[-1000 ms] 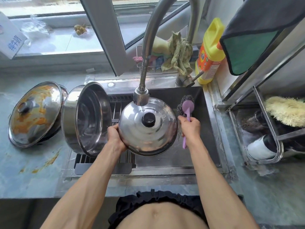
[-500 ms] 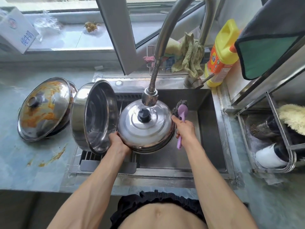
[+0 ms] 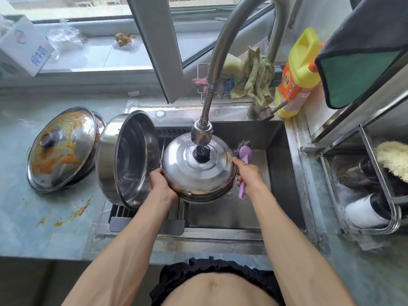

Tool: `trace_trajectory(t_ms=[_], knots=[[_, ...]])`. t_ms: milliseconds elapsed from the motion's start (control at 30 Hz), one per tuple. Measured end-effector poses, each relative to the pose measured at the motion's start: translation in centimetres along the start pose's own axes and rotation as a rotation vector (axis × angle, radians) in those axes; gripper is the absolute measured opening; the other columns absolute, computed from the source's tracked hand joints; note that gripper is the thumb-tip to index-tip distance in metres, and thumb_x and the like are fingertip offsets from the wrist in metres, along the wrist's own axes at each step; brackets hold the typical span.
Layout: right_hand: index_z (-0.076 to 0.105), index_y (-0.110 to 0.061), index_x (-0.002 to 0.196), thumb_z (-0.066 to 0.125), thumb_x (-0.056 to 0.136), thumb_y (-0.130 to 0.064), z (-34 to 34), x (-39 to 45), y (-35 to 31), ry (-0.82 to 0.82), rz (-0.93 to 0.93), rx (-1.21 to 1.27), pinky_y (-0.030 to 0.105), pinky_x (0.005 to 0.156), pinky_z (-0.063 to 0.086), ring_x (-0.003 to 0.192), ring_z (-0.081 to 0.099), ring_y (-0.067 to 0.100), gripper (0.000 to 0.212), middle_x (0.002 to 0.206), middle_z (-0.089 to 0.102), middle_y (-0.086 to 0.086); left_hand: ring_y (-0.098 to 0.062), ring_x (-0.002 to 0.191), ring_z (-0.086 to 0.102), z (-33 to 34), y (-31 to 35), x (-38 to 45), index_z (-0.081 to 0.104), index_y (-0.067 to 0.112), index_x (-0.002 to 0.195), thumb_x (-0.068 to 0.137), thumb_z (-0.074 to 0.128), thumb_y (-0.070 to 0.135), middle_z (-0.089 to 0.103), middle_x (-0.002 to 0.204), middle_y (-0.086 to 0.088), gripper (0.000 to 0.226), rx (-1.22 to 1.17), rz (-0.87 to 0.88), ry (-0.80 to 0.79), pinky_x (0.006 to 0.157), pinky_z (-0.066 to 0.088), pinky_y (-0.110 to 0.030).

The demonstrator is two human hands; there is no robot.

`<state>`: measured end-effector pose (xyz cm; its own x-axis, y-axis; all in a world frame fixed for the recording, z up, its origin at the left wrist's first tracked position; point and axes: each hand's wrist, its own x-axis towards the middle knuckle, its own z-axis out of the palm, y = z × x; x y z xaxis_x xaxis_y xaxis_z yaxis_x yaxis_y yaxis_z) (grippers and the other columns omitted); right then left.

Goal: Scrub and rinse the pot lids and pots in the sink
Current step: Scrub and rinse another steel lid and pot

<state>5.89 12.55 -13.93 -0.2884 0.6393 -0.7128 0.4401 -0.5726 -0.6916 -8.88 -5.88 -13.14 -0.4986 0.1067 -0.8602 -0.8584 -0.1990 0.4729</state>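
A shiny steel lid (image 3: 198, 173) with a black knob is held over the sink (image 3: 278, 164), right under the faucet head (image 3: 202, 134). My left hand (image 3: 161, 183) grips the lid's left rim. My right hand (image 3: 248, 173) holds a purple-handled scrub brush (image 3: 244, 160) with a steel-wool head and touches the lid's right rim. A big steel pot (image 3: 127, 160) lies on its side on the sink's left edge, its opening facing right. Left of it on the counter sits a lid (image 3: 61, 146) smeared with orange sauce, on top of another pot.
A yellow detergent bottle (image 3: 298, 71) stands at the sink's back right corner, beside a rack with rags (image 3: 251, 80). A drying rack (image 3: 371, 188) holding a cup and a yellow scrubber is on the right. Orange stains (image 3: 75, 213) mark the counter on the left.
The lid has tilted flatter and moved farther under the faucet head, knob now directly beneath it. Both hands keep their hold.
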Motion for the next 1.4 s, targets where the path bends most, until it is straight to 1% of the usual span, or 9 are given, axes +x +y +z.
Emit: trace_trajectory(t_ms=[67,267,400,600,800,933,1067,1267,1400], knots=[[0.062,-0.009,0.082,0.072,0.086,-0.038,-0.2,-0.2,0.3,0.01,-0.001,-0.041,0.024,0.044,0.036,0.04,0.04,0.016,0.031,0.051,0.045,0.003,-0.026,0.097,0.071,-0.2,-0.1,0.3,0.06,0.028,0.079,0.045,0.06,0.024,0.074,0.111,0.005,0.034,-0.003,0.007,-0.02,0.093,0.052,-0.055],[0.06,-0.005,0.079,0.066,0.083,-0.036,-1.4,-0.8,0.5,0.087,-0.105,-0.205,0.029,0.053,0.041,0.046,0.048,0.023,0.032,0.061,0.059,0.01,-0.028,0.095,0.074,1.7,-0.7,-0.8,0.073,0.021,0.096,0.081,0.061,0.039,0.078,0.107,-0.005,0.026,0.055,0.15,-0.025,0.086,0.06,-0.052],[0.06,-0.009,0.078,0.064,0.091,-0.03,-1.9,-1.8,-0.2,0.039,-0.151,-0.081,0.027,0.051,0.038,0.044,0.043,0.015,0.025,0.076,0.07,0.009,-0.022,0.071,0.07,3.3,-1.4,-2.7,0.067,0.021,0.079,0.096,0.058,0.032,0.074,0.069,0.0,0.022,0.099,0.173,-0.012,0.08,0.06,-0.043],[0.066,-0.012,0.095,0.069,0.081,-0.055,-1.4,-2.4,-0.5,-0.014,-0.17,-0.084,0.028,0.047,0.04,0.043,0.046,0.014,0.045,0.078,0.074,0.006,-0.015,0.08,0.057,3.2,-3.0,-1.6,0.059,0.024,0.046,0.098,0.057,0.026,0.06,0.069,0.008,0.052,0.069,0.242,-0.046,0.086,0.051,-0.034],[0.043,-0.016,0.058,0.079,0.074,-0.041,-0.4,-2.2,0.3,0.089,-0.192,-0.144,0.029,0.048,0.041,0.049,0.064,0.029,0.047,0.059,0.06,0.008,-0.001,0.064,0.062,2.5,-4.4,-3.2,0.065,0.021,0.075,0.106,0.05,0.032,0.065,0.068,0.012,0.036,0.107,0.225,-0.217,0.068,0.054,-0.017],[0.05,-0.014,0.078,0.076,0.075,-0.029,-0.6,-2.1,0.6,0.08,-0.181,-0.162,0.025,0.05,0.038,0.039,0.046,0.019,0.031,0.064,0.055,0.003,-0.003,0.054,0.06,1.5,-3.6,-3.9,0.065,0.018,0.079,0.107,0.046,0.032,0.065,0.062,0.011,0.037,0.257,0.248,-0.32,0.057,0.05,-0.017],[0.05,-0.019,0.095,0.081,0.069,-0.029,-0.9,-1.9,1.1,0.042,-0.197,-0.106,0.033,0.063,0.046,0.065,0.055,0.021,0.041,0.091,0.062,0.003,-0.009,0.059,0.06,1.7,-1.2,-4.2,0.068,0.019,0.086,0.105,0.045,0.034,0.065,0.063,0.01,0.033,0.542,0.307,-0.362,0.066,0.045,-0.03],[0.052,-0.022,0.109,0.081,0.07,-0.013,-1.2,-2.1,1.2,-0.04,-0.273,-0.098,0.035,0.072,0.047,0.091,0.061,0.02,0.05,0.108,0.06,-0.004,-0.013,0.06,0.057,4.0,1.0,-4.2,0.072,0.001,0.091,0.099,0.057,0.015,0.066,0.073,-0.004,0.022,0.771,0.387,-0.335,0.057,0.044,-0.025],[0.052,-0.018,0.094,0.08,0.067,-0.044,-0.8,-1.9,1.1,0.041,-0.203,-0.106,0.036,0.066,0.048,0.074,0.057,0.023,0.047,0.091,0.061,0.0,-0.012,0.056,0.05,3.6,-0.9,-3.7,0.05,0.008,0.071,0.107,0.035,0.0,0.055,0.053,0.002,0.04,0.564,0.316,-0.352,0.058,0.043,-0.024]])
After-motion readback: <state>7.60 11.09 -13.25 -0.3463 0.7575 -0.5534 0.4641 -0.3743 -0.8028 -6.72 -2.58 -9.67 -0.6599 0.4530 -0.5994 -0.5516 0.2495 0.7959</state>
